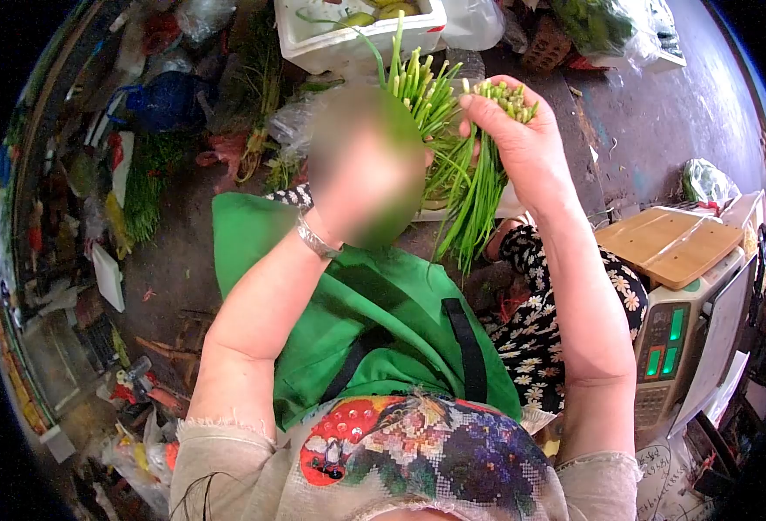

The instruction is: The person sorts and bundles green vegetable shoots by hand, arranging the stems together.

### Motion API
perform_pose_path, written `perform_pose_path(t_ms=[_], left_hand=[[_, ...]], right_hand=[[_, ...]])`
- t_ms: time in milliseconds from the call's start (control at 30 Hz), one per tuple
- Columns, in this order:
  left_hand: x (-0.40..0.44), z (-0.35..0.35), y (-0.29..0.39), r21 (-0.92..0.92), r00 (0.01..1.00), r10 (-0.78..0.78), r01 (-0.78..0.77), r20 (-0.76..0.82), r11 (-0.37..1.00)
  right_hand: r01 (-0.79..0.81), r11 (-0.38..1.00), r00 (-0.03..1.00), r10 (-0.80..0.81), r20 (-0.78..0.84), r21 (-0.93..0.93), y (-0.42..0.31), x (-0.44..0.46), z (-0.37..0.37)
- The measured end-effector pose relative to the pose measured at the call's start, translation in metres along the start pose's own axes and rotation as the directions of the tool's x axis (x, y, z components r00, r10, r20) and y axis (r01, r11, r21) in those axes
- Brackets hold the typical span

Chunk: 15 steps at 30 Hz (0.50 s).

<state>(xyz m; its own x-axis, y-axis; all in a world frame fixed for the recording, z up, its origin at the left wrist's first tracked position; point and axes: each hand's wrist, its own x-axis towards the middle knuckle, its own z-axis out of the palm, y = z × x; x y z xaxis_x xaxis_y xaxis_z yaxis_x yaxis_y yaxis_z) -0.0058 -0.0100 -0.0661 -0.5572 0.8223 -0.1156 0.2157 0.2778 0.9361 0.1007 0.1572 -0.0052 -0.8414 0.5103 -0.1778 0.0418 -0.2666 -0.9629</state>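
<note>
My right hand (526, 135) is closed round a bunch of chives (478, 195); the pale cut ends stick up above the fingers and the long green leaves hang down. My left hand (370, 169) is heavily blurred, so its fingers do not show clearly. A second bunch of chives (422, 87) stands out from its right side, cut ends upward, apparently in its grip. One long leaf bends up and left from there. Both bunches are above my lap, close beside each other. A green apron (366, 304) covers my lap.
In front stands a white foam box (357, 39) with green produce inside. A weighing scale (674, 339) with lit green displays and a tan tray (670, 243) is close on my right. Greens (144, 191), bags and a blue container (166, 102) lie on the left.
</note>
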Motion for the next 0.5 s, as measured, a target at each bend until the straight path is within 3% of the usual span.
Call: perform_pose_path(t_ms=[100,167,233,333,500], left_hand=[[0.000,-0.002,0.021,-0.099,0.991,-0.110,0.103,-0.070,0.990],[0.002,-0.001,0.049,-0.395,0.961,-0.264,0.214,-0.076,0.893],[0.002,-0.001,0.048,-0.431,0.967,-0.228,0.157,-0.117,0.889],[0.002,-0.007,0.055,-0.535,0.928,-0.332,0.196,-0.170,0.822],[0.004,-0.014,0.048,-0.569,0.940,-0.282,0.127,-0.193,0.813]], right_hand=[[0.014,1.000,1.000,-0.014,-0.012,-0.004,-0.005,0.003,-0.006],[-0.005,1.000,0.999,0.006,-0.044,0.010,-0.005,0.004,-0.008],[-0.024,0.999,0.997,0.025,-0.075,0.023,-0.006,0.005,-0.010],[0.000,0.999,0.988,0.007,-0.155,0.045,-0.009,0.006,-0.013],[0.005,1.000,0.982,0.000,-0.188,0.029,-0.009,0.007,-0.015]])
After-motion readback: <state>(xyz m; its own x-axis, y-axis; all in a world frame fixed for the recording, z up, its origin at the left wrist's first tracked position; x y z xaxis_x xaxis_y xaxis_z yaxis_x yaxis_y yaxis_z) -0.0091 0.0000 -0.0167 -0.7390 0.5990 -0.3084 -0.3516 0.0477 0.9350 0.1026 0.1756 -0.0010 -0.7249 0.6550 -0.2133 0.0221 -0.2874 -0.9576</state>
